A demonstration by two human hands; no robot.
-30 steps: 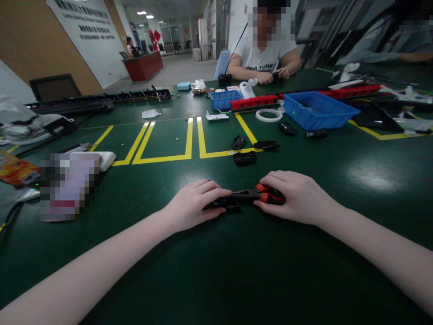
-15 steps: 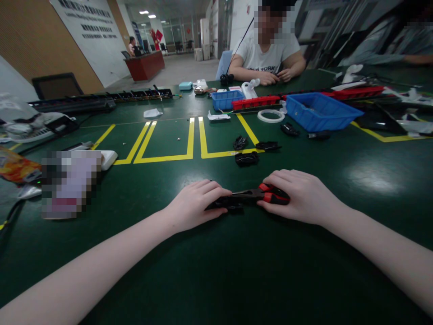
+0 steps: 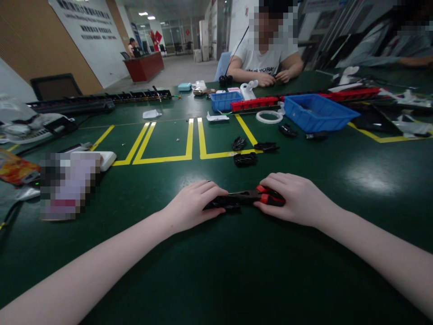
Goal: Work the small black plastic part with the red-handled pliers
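My left hand (image 3: pixel 195 201) is closed round a black part (image 3: pixel 232 207) low over the green table (image 3: pixel 216 271). Red-handled pliers (image 3: pixel 269 196) are in my right hand (image 3: pixel 297 197), its fingers wrapped about the handles. The dark jaws of the pliers point left and reach the black part beside my left fingertips. Whether the jaws grip it is too dark to tell. Beyond my hands lie more black parts, one (image 3: pixel 245 159) near the yellow tape, others (image 3: pixel 238 143) (image 3: pixel 266 146) just behind it.
A large blue bin (image 3: pixel 318 115) and a smaller one (image 3: pixel 225 103) stand farther back, with a white tape ring (image 3: pixel 269 117) between them. A phone (image 3: pixel 72 185) lies at left. Across the table sits a person (image 3: pixel 265 58) in a white shirt.
The pliers and my right hand have shifted very slightly left, closer to my left hand. Both hands keep their holds. The whole view has moved a little.
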